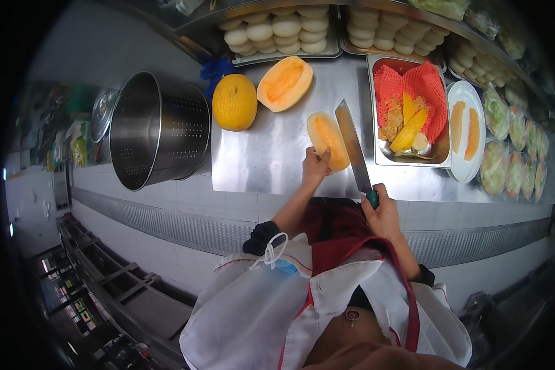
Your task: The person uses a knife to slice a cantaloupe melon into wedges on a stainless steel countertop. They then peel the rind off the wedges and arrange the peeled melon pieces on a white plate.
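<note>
My left hand [316,167] grips the near end of a melon piece [327,138], peeled pale orange with a hollowed middle. In my right hand [380,210] is a long knife [354,150] with a green handle, its blade pointing away from me just to the right of the piece. Whether blade and fruit touch, I cannot tell. Farther back lies a melon half [285,84], cut face up with its hollow showing. Beside it on the left is a whole yellow melon [234,102]. All of this is on or above a steel table [259,157].
At right a steel pan [411,162] holds red foam netting [432,88], yellow rind strips [411,129] and seed pulp. Beyond it are a white oval plate [476,171] with two melon slices and several wrapped vegetable packs [495,166]. A perforated steel pot [180,134] is at left; trays of dough balls [277,32] line the back.
</note>
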Tool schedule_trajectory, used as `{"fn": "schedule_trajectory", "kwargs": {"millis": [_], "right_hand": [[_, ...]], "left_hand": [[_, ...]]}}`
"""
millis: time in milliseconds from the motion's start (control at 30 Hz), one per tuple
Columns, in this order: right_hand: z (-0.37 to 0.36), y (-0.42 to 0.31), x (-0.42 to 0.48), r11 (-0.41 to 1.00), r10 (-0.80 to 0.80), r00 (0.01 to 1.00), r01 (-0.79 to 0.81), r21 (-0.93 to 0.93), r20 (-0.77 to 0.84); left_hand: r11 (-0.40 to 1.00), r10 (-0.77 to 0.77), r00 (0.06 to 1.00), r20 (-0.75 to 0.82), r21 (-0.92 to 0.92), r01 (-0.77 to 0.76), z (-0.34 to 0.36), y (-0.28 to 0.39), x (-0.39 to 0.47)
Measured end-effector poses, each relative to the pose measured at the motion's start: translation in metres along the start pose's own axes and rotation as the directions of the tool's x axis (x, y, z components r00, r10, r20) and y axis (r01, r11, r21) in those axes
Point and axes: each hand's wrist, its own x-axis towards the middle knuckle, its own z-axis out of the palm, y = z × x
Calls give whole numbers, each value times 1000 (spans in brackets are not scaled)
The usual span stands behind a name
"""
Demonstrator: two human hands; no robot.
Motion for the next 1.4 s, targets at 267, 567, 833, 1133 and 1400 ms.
{"fn": "schedule_trajectory", "kwargs": {"millis": [267, 567, 833, 1133, 1400], "right_hand": [[25, -11, -4, 990, -122, 990, 116, -81, -68], [50, -18, 7, 991, -76, 997, 72, -113, -31], [53, -26, 15, 990, -23, 999, 16, -143, -47], [49, -22, 12, 991, 16, 996, -27, -128, -82], [44, -31, -1, 998, 46, 998, -47, -34, -32]], "left_hand": [[928, 321, 946, -34, 209, -308, -25, -6, 12], [894, 407, 913, -11, 211, -396, -23, 10, 17], [907, 404, 914, 25, 118, -404, -23, 6, 22], [932, 354, 932, 75, 57, -359, -12, 6, 34], [947, 320, 947, -11, 3, -320, -25, 4, 38]]}}
